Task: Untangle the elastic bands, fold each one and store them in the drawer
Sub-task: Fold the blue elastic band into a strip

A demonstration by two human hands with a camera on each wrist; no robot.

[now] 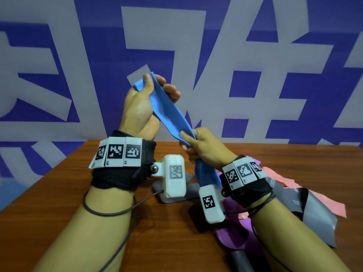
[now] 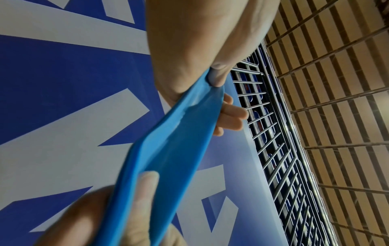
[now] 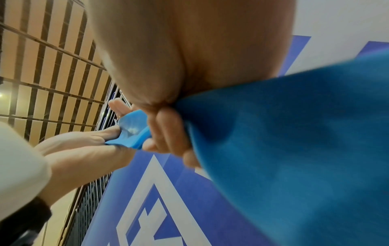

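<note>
A blue elastic band (image 1: 169, 112) is stretched taut in the air above the table. My left hand (image 1: 149, 95) is raised and pinches its upper end between thumb and fingers. Lower and to the right, my right hand (image 1: 194, 143) grips the band in a fist, and the rest of the band hangs down below that fist. The left wrist view shows the band (image 2: 168, 149) running from my left fingers (image 2: 229, 111) toward the right hand. In the right wrist view the band (image 3: 284, 141) fills the right side, held by curled fingers (image 3: 168, 131).
On the wooden table (image 1: 59, 193) lies a pile of other bands to the right: grey (image 1: 314, 211), pink (image 1: 282, 179) and purple (image 1: 233, 232). Another grey band (image 1: 186, 190) lies under my wrists. A blue and white wall (image 1: 255, 55) stands behind.
</note>
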